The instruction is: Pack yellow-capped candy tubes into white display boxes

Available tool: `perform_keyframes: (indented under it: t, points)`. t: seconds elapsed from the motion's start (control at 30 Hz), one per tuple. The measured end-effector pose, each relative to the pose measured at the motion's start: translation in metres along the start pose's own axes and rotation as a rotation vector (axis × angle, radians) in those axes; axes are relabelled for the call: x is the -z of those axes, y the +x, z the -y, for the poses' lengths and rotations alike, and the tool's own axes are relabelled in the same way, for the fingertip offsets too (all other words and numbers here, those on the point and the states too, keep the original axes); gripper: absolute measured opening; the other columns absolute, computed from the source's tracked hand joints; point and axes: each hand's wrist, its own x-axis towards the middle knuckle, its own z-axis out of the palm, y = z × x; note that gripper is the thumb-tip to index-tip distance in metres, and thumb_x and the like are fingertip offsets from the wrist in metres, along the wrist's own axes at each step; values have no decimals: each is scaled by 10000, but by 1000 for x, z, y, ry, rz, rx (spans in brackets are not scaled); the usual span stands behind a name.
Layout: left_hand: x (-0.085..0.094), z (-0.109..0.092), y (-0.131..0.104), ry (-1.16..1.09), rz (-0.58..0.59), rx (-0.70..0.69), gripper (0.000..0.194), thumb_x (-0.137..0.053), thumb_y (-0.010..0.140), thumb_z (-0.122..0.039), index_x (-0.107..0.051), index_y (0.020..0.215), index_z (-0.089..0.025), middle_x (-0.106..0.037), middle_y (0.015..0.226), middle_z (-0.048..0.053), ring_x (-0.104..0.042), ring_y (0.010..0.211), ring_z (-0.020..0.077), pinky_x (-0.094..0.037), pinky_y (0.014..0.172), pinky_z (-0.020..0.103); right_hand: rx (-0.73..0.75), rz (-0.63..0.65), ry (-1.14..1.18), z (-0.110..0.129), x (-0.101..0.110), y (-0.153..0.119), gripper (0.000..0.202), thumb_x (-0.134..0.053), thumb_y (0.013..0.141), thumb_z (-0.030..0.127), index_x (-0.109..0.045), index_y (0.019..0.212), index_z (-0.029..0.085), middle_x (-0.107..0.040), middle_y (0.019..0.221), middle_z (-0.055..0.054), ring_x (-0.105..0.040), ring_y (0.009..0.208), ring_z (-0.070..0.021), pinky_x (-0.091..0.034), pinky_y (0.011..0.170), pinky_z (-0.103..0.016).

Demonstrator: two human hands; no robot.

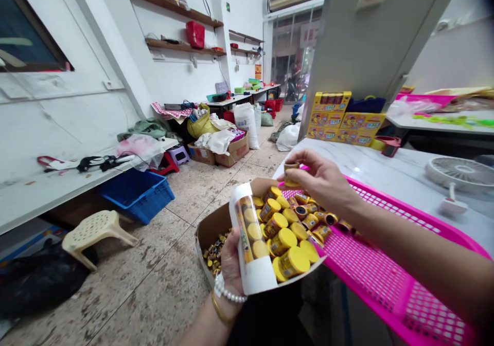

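Observation:
My left hand (231,263) is closed round the side of an open white carton (262,276) with a clear window. Small printed cylinders with yellow caps (283,240) fill the carton, several also showing through its window. Over the carton's far end, my right hand (316,174) pinches a small brown and yellow cylinder (292,170) between thumb and fingers. Just beyond, more small cylinders (309,215), some showing dark open ends, lie heaped in a pink perforated basket (386,274). Below the carton, a cardboard box (204,228) holds many similar little pieces.
Stacked printed yellow boxes (328,117) stand against the grey pillar on the white table (409,176). A white fan (461,174) lies to the right. On the floor at left are a cream stool (96,230) and a blue crate (139,194). Sacks (247,122) line the aisle.

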Motion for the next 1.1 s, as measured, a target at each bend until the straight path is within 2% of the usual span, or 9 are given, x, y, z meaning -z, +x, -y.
perform_keyframes:
  t: [0.13, 0.33, 0.5, 0.6, 0.67, 0.8, 0.87, 0.97, 1.1]
  points:
    - [-2, 0, 0, 20, 11, -24, 549, -609, 870, -597, -694, 1276, -238, -673, 1368, 106, -419, 1466, 358, -224, 1242, 571, 147, 176, -408, 14, 17, 5, 481, -658, 908, 349, -539, 1353, 210, -721, 1067, -73, -686, 777, -166, -560, 674, -319]
    - [-4, 4, 0, 26, -16, -36, 545, -607, 869, -625, -697, 1264, -261, -703, 1322, 84, -475, 1428, 347, -281, 1227, 560, 406, 232, -651, 10, -6, 10, 204, -761, 854, 279, -671, 1003, 171, -730, 946, -60, -679, 825, -173, -528, 745, -294]
    - [-6, 4, 0, 47, -65, -69, 486, -629, 881, -583, -702, 1243, -268, -726, 1286, 69, -503, 1408, 327, -311, 1224, 530, 536, 251, -640, 0, -11, 10, 297, -688, 931, 357, -689, 1151, 157, -680, 1216, -149, -697, 999, -216, -577, 864, -366]
    - [-7, 3, 0, 37, -55, -52, 520, -653, 857, -587, -698, 1248, -248, -687, 1353, 91, -492, 1414, 356, -302, 1223, 557, 519, 88, -709, -2, 19, -1, 231, -624, 968, 344, -699, 1098, 168, -695, 1167, -132, -696, 878, -187, -578, 797, -347]
    - [-8, 2, -1, 31, -71, -40, 523, -652, 864, -570, -684, 1271, -243, -677, 1367, 98, -505, 1402, 363, -309, 1218, 567, 451, 106, -814, -8, 41, -16, 165, -579, 976, 282, -709, 953, 182, -719, 978, -86, -674, 780, -171, -554, 736, -326]
    - [-9, 0, -2, 32, -69, -65, 431, -631, 895, -542, -711, 1216, -267, -765, 1185, 65, -585, 1328, 336, -341, 1209, 543, 218, 669, -955, -38, 55, -59, 151, -575, 905, 165, -705, 969, 207, -716, 944, -65, -687, 833, -192, -531, 708, -302]
    - [-11, -1, -1, 32, -57, -69, 377, -642, 897, -524, -734, 1163, -274, -792, 1083, 41, -624, 1282, 319, -355, 1206, 523, 180, 818, -1003, -52, 48, -78, 210, -536, 910, 144, -685, 1050, 192, -694, 1036, -103, -686, 869, -203, -531, 706, -303]
    - [-13, -2, -2, 25, -66, -49, 359, -667, 888, -514, -745, 1134, -264, -797, 1073, 26, -662, 1226, 304, -369, 1203, 509, 124, 778, -1036, -58, 44, -85, 237, -516, 909, 164, -641, 1111, 174, -660, 1067, -121, -666, 809, -193, -517, 671, -305]
    - [-8, -3, -5, 50, -78, -87, 326, -676, 900, -446, -732, 1164, -264, -793, 1116, 11, -692, 1178, 274, -373, 1207, 492, 59, 568, -964, -47, 69, -60, 380, -621, 797, 212, -627, 1176, 187, -642, 1142, -119, -649, 899, -232, -518, 763, -359]
